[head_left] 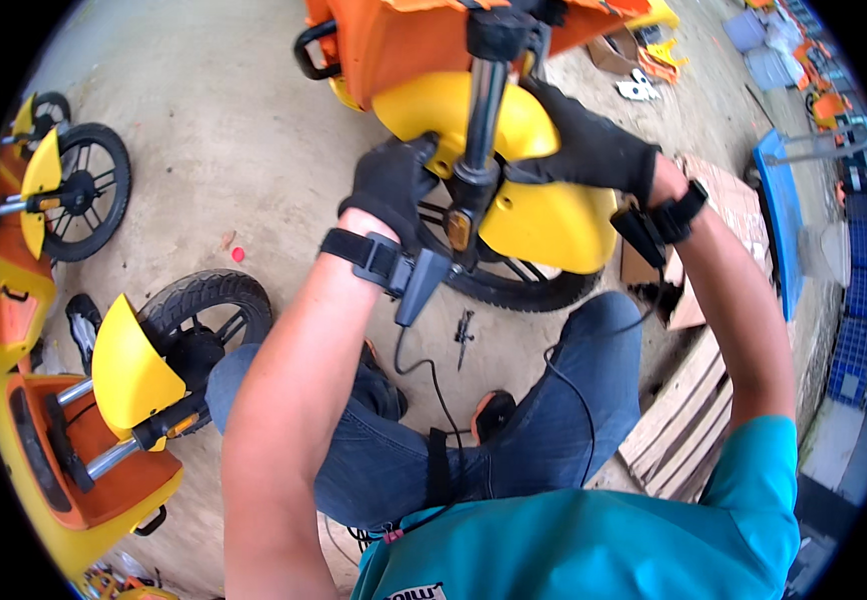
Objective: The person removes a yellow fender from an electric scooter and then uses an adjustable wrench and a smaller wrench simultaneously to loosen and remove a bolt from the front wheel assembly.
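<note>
In front of me, a yellow front fender (549,225) sits over a black spoked wheel (509,294), beside the silver-and-black fork leg (484,112) of an orange and yellow vehicle (394,50). My left hand (389,188), in a black glove, is closed with its fingertips at the fender's left edge, next to the fork. My right hand (594,145), also gloved, grips the fender from the right, fingers on its upper part and thumb below. Some fingertips are hidden by the fender and fork.
A small dark tool (465,338) lies on the floor between my feet. More yellow-fendered vehicles with black wheels (204,330) stand at the left. At the right are a wooden pallet (679,410), flattened cardboard (724,200) and a blue platform cart (779,225). Cables hang from my wrist straps.
</note>
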The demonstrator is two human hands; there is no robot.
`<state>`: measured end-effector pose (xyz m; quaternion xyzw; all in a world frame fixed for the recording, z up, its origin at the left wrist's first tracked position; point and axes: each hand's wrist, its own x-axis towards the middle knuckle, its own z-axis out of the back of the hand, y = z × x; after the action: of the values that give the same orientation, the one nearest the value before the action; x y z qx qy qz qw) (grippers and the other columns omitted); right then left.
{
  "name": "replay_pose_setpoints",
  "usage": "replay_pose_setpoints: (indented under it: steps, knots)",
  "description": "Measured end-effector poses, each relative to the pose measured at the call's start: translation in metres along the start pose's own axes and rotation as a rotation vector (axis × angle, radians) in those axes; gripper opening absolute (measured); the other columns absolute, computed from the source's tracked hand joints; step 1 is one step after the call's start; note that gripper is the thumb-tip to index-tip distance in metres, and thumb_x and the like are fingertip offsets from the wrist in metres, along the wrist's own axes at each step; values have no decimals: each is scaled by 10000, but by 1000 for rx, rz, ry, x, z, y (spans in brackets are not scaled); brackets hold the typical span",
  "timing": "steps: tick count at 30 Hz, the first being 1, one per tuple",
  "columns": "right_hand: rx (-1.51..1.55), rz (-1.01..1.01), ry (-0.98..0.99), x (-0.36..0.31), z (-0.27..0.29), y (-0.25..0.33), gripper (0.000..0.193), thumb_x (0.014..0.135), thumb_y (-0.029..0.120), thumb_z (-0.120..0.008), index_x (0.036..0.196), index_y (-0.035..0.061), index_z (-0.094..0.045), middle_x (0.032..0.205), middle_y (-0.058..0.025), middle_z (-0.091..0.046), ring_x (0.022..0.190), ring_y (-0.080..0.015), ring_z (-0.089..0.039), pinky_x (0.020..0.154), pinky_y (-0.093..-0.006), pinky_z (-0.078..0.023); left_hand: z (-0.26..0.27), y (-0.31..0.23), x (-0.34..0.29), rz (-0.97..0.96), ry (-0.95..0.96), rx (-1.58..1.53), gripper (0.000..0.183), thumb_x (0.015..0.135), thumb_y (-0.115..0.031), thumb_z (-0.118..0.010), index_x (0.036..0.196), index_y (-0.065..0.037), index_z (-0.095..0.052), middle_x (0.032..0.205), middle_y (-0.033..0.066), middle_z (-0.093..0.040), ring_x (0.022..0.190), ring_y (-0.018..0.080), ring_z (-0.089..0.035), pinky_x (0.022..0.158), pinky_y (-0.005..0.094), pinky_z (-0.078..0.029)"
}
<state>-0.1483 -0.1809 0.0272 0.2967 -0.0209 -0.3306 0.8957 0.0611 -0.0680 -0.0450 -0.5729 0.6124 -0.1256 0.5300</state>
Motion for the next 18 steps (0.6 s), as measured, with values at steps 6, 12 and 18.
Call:
replay_pose_setpoints:
  steps: [6, 12, 18]
  knots:
    - [-40, -30, -24, 9, 0, 5, 996, 669, 579, -748, 1374, 2, -347, 1176, -256, -587, 1077, -362, -598, 936, -394, -465, 34, 8, 22, -636, 187, 956, 374, 866, -72, -627, 1226, 4, -562, 1151, 155, -623, 1028, 212, -624, 894, 306, -505]
    - [-36, -175, -101, 10, 7, 3, 902, 664, 561, -764, 1299, -5, -464, 1140, -217, -614, 993, -317, -634, 896, -354, -501, 14, 2, 8, -100, 158, 179, 270, 922, -195, -606, 1100, 9, -603, 1032, 91, -598, 953, 164, -597, 805, 265, -519]
    - [173, -293, 22, 5, 32, -19, 752, 860, 668, -491, 1286, 49, -524, 1210, -170, -587, 986, -250, -614, 898, -356, -506, 23, 5, 18, -134, 91, 340, 276, 933, -197, -588, 1097, 24, -602, 995, 105, -610, 881, 178, -618, 737, 266, -531]
